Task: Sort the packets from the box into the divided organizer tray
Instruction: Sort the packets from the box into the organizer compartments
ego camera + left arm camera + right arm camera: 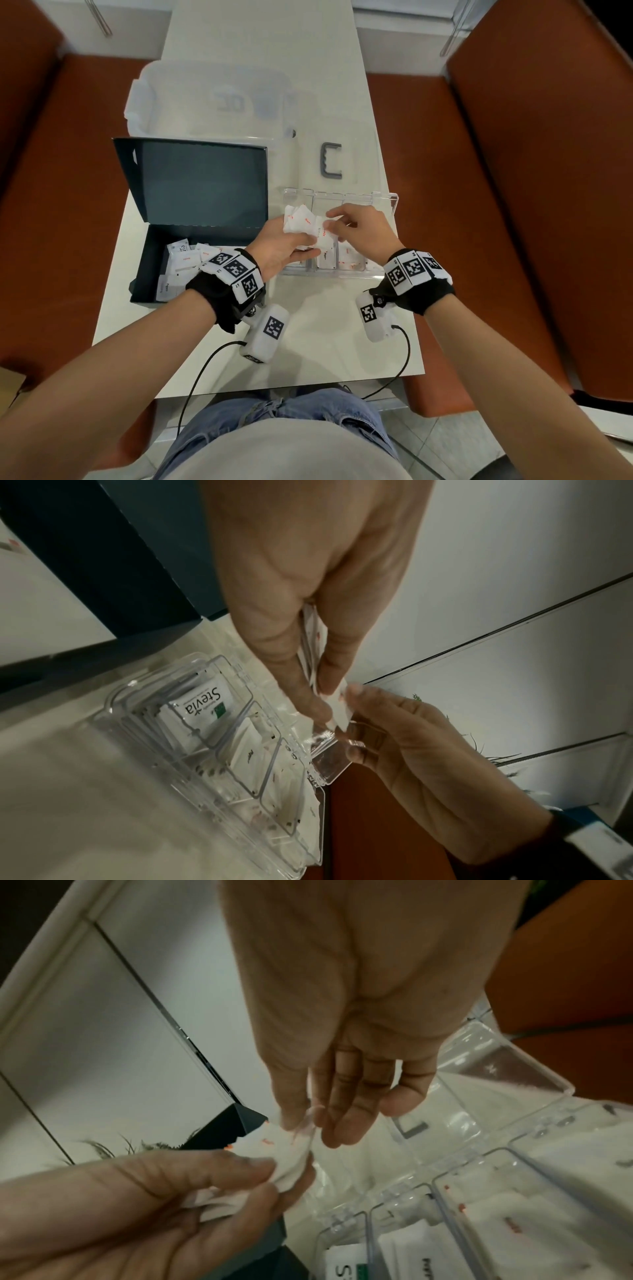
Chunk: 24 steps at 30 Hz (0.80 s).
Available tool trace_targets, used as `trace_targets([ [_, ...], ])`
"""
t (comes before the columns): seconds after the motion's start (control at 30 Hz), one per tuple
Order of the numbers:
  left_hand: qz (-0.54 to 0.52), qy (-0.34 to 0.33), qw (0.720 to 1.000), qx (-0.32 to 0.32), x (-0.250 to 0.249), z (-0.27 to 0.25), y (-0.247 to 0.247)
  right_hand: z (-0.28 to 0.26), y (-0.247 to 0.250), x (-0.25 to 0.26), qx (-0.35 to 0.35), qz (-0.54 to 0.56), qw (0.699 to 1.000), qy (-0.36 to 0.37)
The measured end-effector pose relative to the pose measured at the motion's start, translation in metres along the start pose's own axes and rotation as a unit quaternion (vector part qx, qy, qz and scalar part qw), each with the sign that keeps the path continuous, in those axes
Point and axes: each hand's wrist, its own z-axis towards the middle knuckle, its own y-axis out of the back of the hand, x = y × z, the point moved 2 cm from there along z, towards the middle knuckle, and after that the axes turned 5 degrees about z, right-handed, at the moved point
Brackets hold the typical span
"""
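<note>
My left hand [287, 240] grips a bunch of white packets [301, 222] with red print above the clear divided organizer tray [390, 202]. My right hand [346, 219] pinches the edge of one packet [301, 1139] from that bunch between thumb and forefinger. In the left wrist view the left hand [308, 669] holds the stack edge-on, and the right hand [394, 723] meets it at the packet [339, 710]. The tray [143, 696] holds a Stevia packet [205, 704] in one compartment and other white packets in the neighbouring ones. The dark box [150, 270] at the left still has several packets [185, 260] inside.
The box's lid [202, 185] stands open behind it. A clear storage bin [144, 92] sits at the table's far end, and a grey handle-shaped piece [332, 161] lies behind the tray. Orange-brown seats [513, 171] flank the white table [325, 335].
</note>
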Motion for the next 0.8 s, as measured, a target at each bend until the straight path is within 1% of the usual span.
trace_targets([
  [0.1,0.002,-0.007,1.000,-0.002,0.000,0.000,0.001,0.004,0.001,-0.001,-0.014,0.052,0.999,-0.003],
  [0.17,-0.003,-0.007,1.000,-0.010,0.000,0.000,0.004,0.008,0.009,-0.008,-0.042,0.100,0.994,-0.021],
  [0.23,-0.009,-0.007,1.000,-0.014,0.000,0.000,0.006,0.011,0.019,-0.021,-0.075,0.111,0.990,-0.049],
  [0.3,-0.011,-0.008,1.000,-0.017,0.001,-0.001,0.008,0.013,0.024,-0.037,-0.084,0.066,0.990,-0.090],
  [0.4,-0.006,-0.006,1.000,-0.022,0.003,-0.002,0.010,0.012,0.019,-0.054,-0.027,-0.030,0.991,-0.130],
  [0.5,-0.001,-0.005,1.000,-0.028,0.004,-0.002,0.010,0.010,0.008,-0.061,0.006,-0.070,0.988,-0.137],
  [0.63,-0.005,-0.002,1.000,-0.029,0.005,-0.004,0.010,0.012,-0.001,-0.059,-0.002,-0.099,0.988,-0.122],
  [0.8,-0.005,0.001,1.000,-0.026,0.006,-0.004,0.011,0.013,-0.005,-0.059,-0.040,-0.118,0.987,-0.102],
])
